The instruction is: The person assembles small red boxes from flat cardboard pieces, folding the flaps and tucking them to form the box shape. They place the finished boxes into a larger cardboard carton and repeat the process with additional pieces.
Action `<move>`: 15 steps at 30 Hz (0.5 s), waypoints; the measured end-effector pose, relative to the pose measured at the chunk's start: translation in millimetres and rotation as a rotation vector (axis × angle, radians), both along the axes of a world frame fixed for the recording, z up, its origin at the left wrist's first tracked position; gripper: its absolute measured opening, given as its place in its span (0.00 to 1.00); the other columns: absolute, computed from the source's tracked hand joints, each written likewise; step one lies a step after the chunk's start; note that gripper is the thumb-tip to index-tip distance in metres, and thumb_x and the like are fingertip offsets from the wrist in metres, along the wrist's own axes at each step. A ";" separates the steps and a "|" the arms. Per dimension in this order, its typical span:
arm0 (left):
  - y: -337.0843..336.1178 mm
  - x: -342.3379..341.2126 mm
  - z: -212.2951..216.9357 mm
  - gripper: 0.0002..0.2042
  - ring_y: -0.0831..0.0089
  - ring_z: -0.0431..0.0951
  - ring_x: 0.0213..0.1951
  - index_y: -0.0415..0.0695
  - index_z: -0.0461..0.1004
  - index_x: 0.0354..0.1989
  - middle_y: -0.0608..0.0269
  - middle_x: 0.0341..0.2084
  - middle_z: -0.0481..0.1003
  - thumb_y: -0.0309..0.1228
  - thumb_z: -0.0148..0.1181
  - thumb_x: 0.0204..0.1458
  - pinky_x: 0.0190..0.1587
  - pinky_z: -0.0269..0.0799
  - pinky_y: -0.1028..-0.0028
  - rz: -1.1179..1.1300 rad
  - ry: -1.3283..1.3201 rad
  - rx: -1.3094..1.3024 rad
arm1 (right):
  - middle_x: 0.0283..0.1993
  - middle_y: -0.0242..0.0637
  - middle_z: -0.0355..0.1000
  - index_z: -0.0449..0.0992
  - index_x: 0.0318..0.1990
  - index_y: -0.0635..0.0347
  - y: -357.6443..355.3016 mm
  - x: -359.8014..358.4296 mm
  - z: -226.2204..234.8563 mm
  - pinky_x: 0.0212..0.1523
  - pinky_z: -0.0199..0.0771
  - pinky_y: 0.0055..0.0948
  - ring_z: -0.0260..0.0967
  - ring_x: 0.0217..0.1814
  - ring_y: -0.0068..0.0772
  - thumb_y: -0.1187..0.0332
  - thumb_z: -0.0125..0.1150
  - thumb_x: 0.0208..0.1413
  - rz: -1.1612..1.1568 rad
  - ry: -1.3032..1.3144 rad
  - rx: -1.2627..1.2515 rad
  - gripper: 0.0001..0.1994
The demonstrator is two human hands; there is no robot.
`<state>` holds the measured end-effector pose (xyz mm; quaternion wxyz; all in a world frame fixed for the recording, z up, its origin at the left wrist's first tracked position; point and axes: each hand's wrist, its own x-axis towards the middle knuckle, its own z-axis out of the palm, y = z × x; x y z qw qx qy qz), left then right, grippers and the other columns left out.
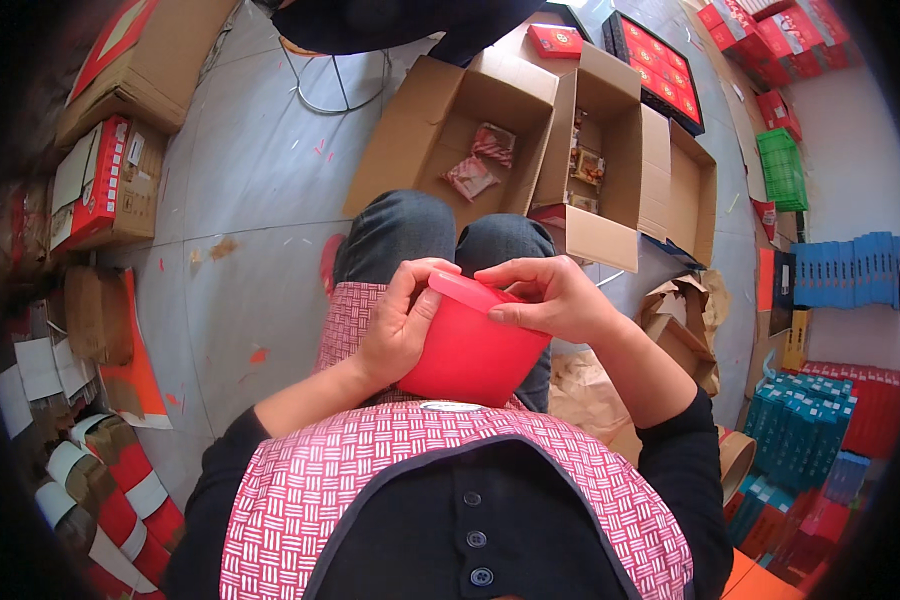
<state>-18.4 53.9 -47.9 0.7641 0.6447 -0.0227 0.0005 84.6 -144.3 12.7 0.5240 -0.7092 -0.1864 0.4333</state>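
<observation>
A red box (475, 345), plain on the side that shows, rests against my apron above my lap. My left hand (405, 320) grips its upper left edge, thumb on the near face and fingers behind. At the upper right edge, my right hand (545, 295) pinches the red rim between thumb and fingers. A narrow red flap lies along the top between both hands. The inside of the box is hidden from me.
Ahead stand an open cardboard carton (470, 130) with wrapped packets (472, 178) and another open carton (605, 140) with small packs. Boxes (110, 185) are piled at the left. Teal boxes (795, 425) and a green crate (781, 170) are at the right. Another person sits at the top.
</observation>
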 end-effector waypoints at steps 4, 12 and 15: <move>-5.3 -2.4 -5.4 0.17 0.68 0.69 0.50 0.42 0.58 0.54 0.56 0.50 0.66 0.26 0.52 0.57 0.54 0.65 0.71 0.031 -0.164 0.246 | 0.38 0.34 0.76 0.73 0.53 0.61 0.4 3.3 -0.3 0.38 0.72 0.19 0.68 0.36 0.14 0.74 0.61 0.51 0.020 -0.070 -0.001 0.19; -10.7 0.3 -16.8 0.23 0.58 0.64 0.56 0.43 0.57 0.52 0.47 0.56 0.58 0.24 0.60 0.51 0.58 0.61 0.64 0.079 -0.236 0.096 | 0.44 0.33 0.76 0.75 0.51 0.57 -7.1 9.0 -19.3 0.44 0.71 0.19 0.68 0.41 0.14 0.77 0.59 0.53 0.073 -0.244 0.144 0.17; -3.8 2.3 -12.6 0.21 0.54 0.61 0.58 0.43 0.61 0.49 0.46 0.58 0.56 0.25 0.62 0.48 0.59 0.59 0.63 0.123 -0.434 0.497 | 0.45 0.33 0.76 0.76 0.50 0.57 -7.3 6.7 -23.2 0.47 0.70 0.20 0.69 0.45 0.17 0.77 0.59 0.52 0.023 -0.179 0.132 0.16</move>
